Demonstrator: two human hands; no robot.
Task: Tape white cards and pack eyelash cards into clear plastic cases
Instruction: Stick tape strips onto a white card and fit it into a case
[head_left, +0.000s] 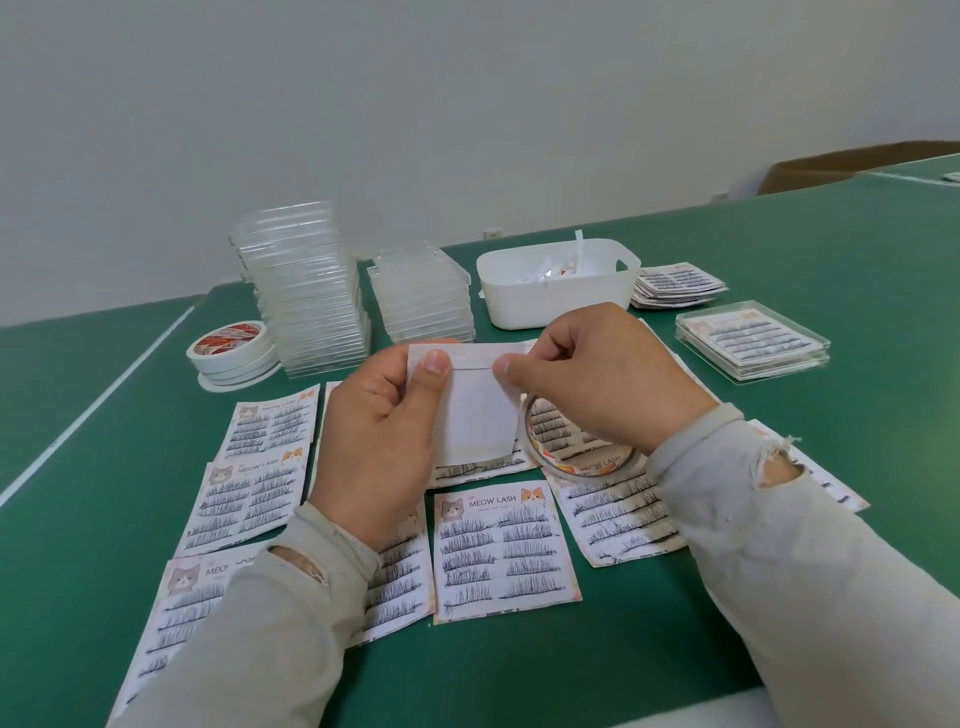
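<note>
My left hand (382, 441) holds a white card (480, 415) upright above the table, thumb pressed on its top left. A strip of tape (472, 359) runs across the card's top edge. My right hand (592, 384) pinches the strip's right end at the card's top right corner. A thin tape roll (582, 457) hangs under my right hand, over the eyelash cards. Several "MEOW LASH" eyelash cards (501, 551) lie flat on the green table (779, 270) below both hands. Two stacks of clear plastic cases (306, 296) (423, 299) stand behind.
A stack of tape rolls (234, 351) lies at the left. A white bin (558, 283) with paper scraps stands behind my right hand. Further right are a pile of eyelash cards (675, 283) and packed cases (753, 345). A cardboard box (831, 166) is at the far right.
</note>
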